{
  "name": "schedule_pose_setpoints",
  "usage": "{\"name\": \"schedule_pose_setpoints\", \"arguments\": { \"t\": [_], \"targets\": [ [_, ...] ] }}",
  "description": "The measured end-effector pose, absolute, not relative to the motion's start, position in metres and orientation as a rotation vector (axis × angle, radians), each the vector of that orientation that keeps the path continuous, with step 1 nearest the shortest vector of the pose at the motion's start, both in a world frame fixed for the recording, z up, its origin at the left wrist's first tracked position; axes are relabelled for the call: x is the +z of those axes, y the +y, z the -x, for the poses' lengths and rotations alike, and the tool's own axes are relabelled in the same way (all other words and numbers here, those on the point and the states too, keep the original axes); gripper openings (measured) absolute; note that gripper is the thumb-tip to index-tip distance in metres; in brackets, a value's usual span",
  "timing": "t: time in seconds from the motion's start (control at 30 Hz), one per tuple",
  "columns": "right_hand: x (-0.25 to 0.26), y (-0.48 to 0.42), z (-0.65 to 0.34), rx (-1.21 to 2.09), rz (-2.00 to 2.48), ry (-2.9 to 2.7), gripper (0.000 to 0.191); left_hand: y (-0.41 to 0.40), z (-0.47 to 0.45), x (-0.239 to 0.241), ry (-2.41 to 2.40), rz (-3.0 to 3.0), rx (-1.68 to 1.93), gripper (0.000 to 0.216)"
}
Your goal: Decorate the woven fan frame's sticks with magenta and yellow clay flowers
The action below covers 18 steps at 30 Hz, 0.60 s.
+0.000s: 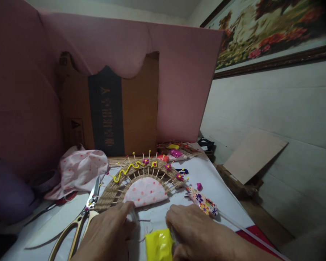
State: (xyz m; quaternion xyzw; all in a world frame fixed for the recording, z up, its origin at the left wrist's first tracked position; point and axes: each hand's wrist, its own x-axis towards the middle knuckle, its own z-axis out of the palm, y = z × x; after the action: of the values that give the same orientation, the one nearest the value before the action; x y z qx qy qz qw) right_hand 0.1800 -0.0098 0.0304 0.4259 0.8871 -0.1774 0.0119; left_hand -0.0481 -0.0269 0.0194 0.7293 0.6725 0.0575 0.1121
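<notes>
Between my hands lies a bright yellow packet (pixel 159 244), glossy, with clear plastic around it. My left hand (pixel 111 226) is closed, pinching some clear plastic at its fingertips. My right hand (pixel 194 226) is curled shut at the packet's right side, on the plastic there; its fingertips are partly hidden. Just beyond stands a half-round woven fan-like piece (pixel 111 194) of twine and thin sticks. Yellow wavy trim (pixel 129 169) and pink-and-yellow flowers (pixel 180 177) decorate its arch. A dotted pale cloth half-circle (pixel 145 192) fills its middle.
Gold-handled scissors (pixel 77 224) lie beside my left forearm. Crumpled dotted cloth (pixel 83 168) sits behind them. A floral-wrapped item (pixel 202 203) lies right, near a small pink lump (pixel 199 186). Coloured packets (pixel 175 153) rest at the back, before a cardboard box (pixel 139 108).
</notes>
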Motion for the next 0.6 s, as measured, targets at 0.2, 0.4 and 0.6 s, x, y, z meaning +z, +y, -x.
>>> {"name": "schedule_pose_setpoints", "arguments": {
  "t": [0.2,0.4,0.6],
  "targets": [
    [0.027,-0.008,-0.18,-1.046,-1.461,2.868,0.023,-0.022,0.049,0.012,1.931,-2.435,0.527,0.037],
    [0.037,-0.01,-0.176,-1.444,-1.261,3.049,0.014,-0.036,0.024,0.016,1.094,-2.143,0.939,0.041],
    [0.025,-0.011,-0.172,-1.256,-1.266,3.407,0.01,-0.042,0.011,0.021,1.103,-1.495,0.584,0.028]
  ]
}}
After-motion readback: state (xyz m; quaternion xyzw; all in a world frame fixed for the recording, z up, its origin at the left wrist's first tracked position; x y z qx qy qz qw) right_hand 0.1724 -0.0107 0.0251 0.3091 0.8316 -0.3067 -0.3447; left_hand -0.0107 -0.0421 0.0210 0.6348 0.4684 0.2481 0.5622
